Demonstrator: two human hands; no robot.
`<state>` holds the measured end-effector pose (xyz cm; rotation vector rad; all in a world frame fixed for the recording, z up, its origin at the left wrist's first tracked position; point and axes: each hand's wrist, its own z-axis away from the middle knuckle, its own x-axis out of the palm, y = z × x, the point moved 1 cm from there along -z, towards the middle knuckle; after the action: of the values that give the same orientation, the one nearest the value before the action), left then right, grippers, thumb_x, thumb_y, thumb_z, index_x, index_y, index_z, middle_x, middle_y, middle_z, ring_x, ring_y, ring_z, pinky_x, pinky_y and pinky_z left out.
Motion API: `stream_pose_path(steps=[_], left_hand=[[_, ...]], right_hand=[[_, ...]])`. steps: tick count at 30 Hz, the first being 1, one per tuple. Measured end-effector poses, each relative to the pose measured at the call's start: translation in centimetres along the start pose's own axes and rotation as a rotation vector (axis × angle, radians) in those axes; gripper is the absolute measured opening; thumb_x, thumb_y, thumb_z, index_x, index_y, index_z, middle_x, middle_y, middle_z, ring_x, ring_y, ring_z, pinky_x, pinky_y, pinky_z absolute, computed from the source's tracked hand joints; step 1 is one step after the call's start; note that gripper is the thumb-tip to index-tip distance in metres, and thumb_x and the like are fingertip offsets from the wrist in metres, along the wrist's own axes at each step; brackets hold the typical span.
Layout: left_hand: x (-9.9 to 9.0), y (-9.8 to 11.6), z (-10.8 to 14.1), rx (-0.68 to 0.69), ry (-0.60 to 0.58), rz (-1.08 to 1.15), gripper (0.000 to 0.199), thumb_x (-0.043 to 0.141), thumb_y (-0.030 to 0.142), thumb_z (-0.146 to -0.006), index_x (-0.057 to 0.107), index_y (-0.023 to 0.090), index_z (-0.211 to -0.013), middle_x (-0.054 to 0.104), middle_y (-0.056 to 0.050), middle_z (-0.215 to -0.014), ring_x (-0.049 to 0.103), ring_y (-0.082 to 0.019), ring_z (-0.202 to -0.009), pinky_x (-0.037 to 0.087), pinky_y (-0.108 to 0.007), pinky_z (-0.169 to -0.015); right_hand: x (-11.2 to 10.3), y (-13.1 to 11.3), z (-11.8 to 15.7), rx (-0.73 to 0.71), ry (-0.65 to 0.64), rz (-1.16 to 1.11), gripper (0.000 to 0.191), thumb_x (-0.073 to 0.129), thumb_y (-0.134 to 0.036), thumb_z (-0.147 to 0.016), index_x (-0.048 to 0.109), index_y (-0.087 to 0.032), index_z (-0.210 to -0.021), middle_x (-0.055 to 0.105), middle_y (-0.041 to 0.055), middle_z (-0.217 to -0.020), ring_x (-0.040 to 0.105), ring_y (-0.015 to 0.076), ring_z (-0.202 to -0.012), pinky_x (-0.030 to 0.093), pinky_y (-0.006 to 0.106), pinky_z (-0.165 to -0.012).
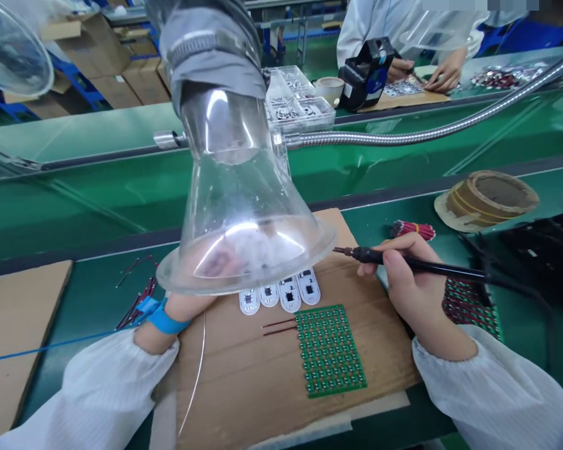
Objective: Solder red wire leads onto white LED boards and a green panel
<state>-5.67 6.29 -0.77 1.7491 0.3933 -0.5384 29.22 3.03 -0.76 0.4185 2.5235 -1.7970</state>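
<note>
My right hand is closed around a black soldering iron, its tip pointing left, just beside the rim of a clear fume hood. Behind that hood is my left hand, a blue strap on its wrist; its fingers look blurred through the plastic. A thin solder wire trails down from beneath this hand, which appears closed on it. Several white rounded circuit boards lie in a row, partly under the hood. Nearer to me, a green circuit board panel lies on cardboard, two dark red wires at its left edge.
A bundle of red wires and a tape roll stand at the right. More red wires lie left of my wrist. A metal gooseneck crosses behind the hood. Across the bench, a co-worker's hands work over boards.
</note>
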Motion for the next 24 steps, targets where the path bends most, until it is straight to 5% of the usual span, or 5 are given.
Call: stream_pose_path(steps=[10, 24], left_hand=[[-0.2, 1.7, -0.2, 0.03, -0.01, -0.031, 0.019, 0.07, 0.034, -0.088, 0.064, 0.021, -0.076, 0.067, -0.002, -0.073, 0.062, -0.015, -0.066, 0.053, -0.026, -0.059], [-0.1, 1.5, -0.3, 0.021, -0.012, -0.063, 0.022, 0.069, 0.038, -0.088, 0.064, 0.021, -0.075, 0.064, -0.001, -0.069, 0.055, -0.013, -0.059, 0.046, -0.024, -0.053]], right_hand=[[0.0, 0.2, 0.2, -0.017, -0.178, 0.076, 0.023, 0.07, -0.048, -0.102, 0.066, -0.027, -0.096, 0.076, 0.0017, -0.074, 0.076, 0.0192, -0.061, 0.059, 0.032, -0.055], [-0.1, 0.2, 0.1, -0.066, -0.23, 0.156, 0.022, 0.067, -0.049, -0.103, 0.067, -0.028, -0.098, 0.075, 0.0026, -0.076, 0.075, 0.0198, -0.061, 0.056, 0.031, -0.05]])
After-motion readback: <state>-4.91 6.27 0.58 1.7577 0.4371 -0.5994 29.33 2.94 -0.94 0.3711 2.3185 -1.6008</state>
